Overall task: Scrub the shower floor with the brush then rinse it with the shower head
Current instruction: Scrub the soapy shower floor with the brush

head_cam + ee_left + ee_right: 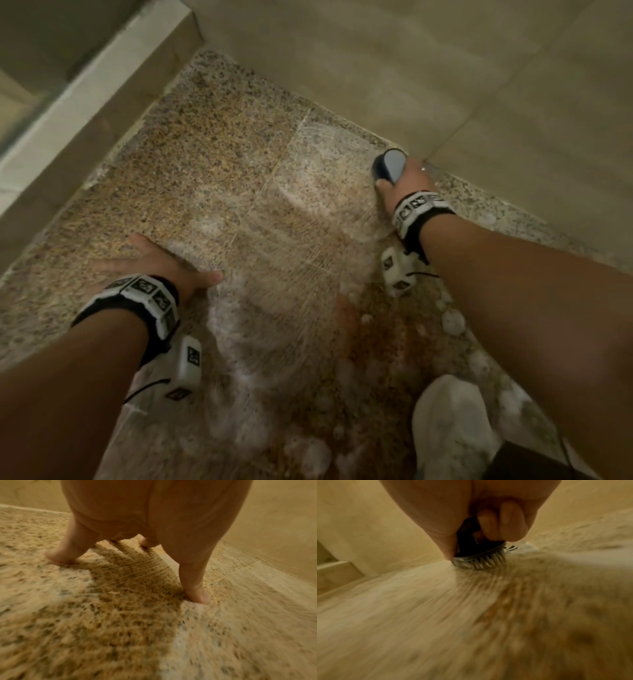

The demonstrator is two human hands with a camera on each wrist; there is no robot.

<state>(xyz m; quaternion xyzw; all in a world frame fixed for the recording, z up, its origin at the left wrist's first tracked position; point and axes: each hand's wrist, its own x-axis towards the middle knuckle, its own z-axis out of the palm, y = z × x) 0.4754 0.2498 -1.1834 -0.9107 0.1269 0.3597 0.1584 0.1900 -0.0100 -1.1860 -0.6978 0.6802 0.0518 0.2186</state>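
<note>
A speckled brown granite shower floor [219, 164] fills the head view, streaked with white foam [294, 246] in its middle and near part. My right hand [402, 181] grips a dark round scrub brush [388, 164] near the right wall; in the right wrist view the fingers [505, 523] curl over the brush [479, 555], whose pale bristles press on the floor [436, 615]. My left hand [154, 263] rests on the floor at the left with fingers spread; its fingertips [197, 595] touch the wet stone [120, 615]. No shower head is in view.
Beige tiled walls [445, 68] close the floor at the back and right. A raised tiled curb [85, 102] runs along the left. A drain grate [513, 547] shows just behind the brush. A white shoe [448, 421] stands on the foam at the lower right.
</note>
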